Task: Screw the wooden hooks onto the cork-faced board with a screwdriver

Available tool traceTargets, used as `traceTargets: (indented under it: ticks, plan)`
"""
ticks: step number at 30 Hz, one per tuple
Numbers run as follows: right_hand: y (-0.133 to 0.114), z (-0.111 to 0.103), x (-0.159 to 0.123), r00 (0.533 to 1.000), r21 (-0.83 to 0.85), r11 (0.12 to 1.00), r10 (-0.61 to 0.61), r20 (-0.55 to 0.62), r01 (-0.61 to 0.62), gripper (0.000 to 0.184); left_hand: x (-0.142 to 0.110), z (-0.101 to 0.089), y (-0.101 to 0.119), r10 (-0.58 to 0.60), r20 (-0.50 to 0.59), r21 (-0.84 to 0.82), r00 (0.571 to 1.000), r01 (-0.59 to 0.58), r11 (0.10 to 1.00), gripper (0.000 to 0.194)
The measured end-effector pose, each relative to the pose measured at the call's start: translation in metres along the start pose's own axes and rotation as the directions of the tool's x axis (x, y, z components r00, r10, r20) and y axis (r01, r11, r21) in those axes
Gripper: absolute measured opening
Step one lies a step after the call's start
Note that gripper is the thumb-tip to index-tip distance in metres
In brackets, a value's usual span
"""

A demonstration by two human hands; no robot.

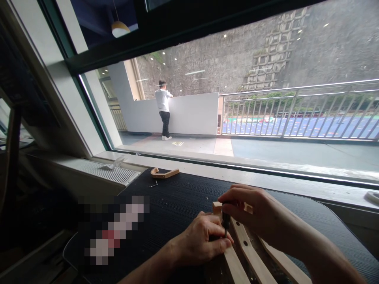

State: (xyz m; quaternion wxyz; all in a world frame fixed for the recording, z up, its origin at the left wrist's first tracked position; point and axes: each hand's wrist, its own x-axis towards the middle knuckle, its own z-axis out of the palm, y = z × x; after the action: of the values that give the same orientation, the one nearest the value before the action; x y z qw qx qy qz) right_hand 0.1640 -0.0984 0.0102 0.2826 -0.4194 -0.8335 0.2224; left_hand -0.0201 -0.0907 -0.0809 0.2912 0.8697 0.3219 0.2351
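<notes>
My right hand point(253, 205) is closed round the dark handle of a screwdriver point(226, 221), which stands almost upright with its shaft pointing down at a pale wooden bar point(235, 262). Around the shaft's lower end, the thumb and fingers of my left hand point(205, 238) press together on that bar. Whether they also pinch a screw at the tip is hidden. Beside the bar runs a second wooden slat point(251, 254) with dark round holes. A third slat point(281, 256) lies farther right, partly under my right forearm.
The dark table point(177, 205) bears a curved wooden piece point(167, 173) and small screws point(154, 184) at its far left. A blurred-out patch point(115, 228) covers something on the left. Behind stand a window sill point(201, 167) and a vent grille point(106, 171). A person point(163, 106) stands outside.
</notes>
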Motion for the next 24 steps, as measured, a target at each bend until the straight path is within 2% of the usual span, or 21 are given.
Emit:
traceTargets:
  ticks: [5, 8, 12, 17, 24]
  plan:
    - [-0.0029, 0.0045, 0.0001, 0.995, -0.048, 0.994, 0.099, -0.014, -0.099, 0.014, -0.0003, 0.0002, 0.0013, -0.033, 0.002, 0.025, 0.999, 0.033, 0.999, 0.02]
    - [-0.0059, 0.0036, -0.0013, 0.997, 0.003, 0.998, 0.067, 0.033, -0.067, 0.021, -0.0008, -0.0008, 0.0021, -0.023, 0.014, -0.001, 1.0, 0.023, 1.0, 0.021]
    - [-0.0084, 0.0019, -0.0007, 0.998, 0.049, 0.999, -0.005, 0.067, 0.002, 0.017, -0.0014, -0.0011, 0.0019, -0.016, 0.013, -0.024, 1.0, 0.016, 1.0, 0.021]
    - [-0.0053, 0.0036, 0.0024, 0.999, 0.008, 1.0, 0.007, 0.053, -0.007, 0.014, -0.0013, 0.0011, 0.0005, -0.017, -0.014, -0.013, 1.0, 0.017, 1.0, 0.019]
    - [-0.0077, 0.0053, -0.0011, 0.997, -0.049, 0.996, 0.071, 0.027, -0.07, 0.017, -0.0008, 0.0002, 0.0011, -0.029, 0.021, 0.013, 0.999, 0.029, 1.0, 0.027]
